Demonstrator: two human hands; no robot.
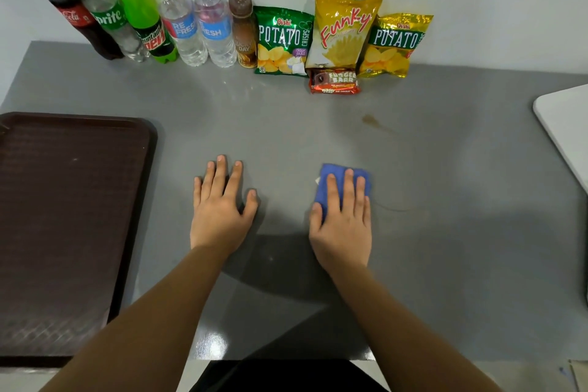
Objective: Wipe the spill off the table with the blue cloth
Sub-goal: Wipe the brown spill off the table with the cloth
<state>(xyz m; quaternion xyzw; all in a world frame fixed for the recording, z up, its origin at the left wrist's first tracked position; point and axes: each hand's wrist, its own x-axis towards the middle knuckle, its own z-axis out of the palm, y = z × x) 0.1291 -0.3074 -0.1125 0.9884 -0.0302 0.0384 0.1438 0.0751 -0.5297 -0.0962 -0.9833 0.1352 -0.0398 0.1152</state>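
Observation:
A folded blue cloth (331,172) lies on the grey table (445,232), right of centre. My right hand (343,223) rests flat on top of it, fingers stretched over the cloth and covering its near half. A small brownish spill (370,120) with a thin streak trailing to the right sits on the table beyond the cloth, apart from it. A faint thin mark (394,208) shows just right of my right hand. My left hand (221,207) lies flat on the bare table to the left, fingers apart, holding nothing.
A dark brown tray (63,216) fills the left side. Several drink bottles (140,15) and snack bags (345,31) line the far wall, with a chocolate bar pack (334,81) in front. A white board edge (563,127) juts in at the right.

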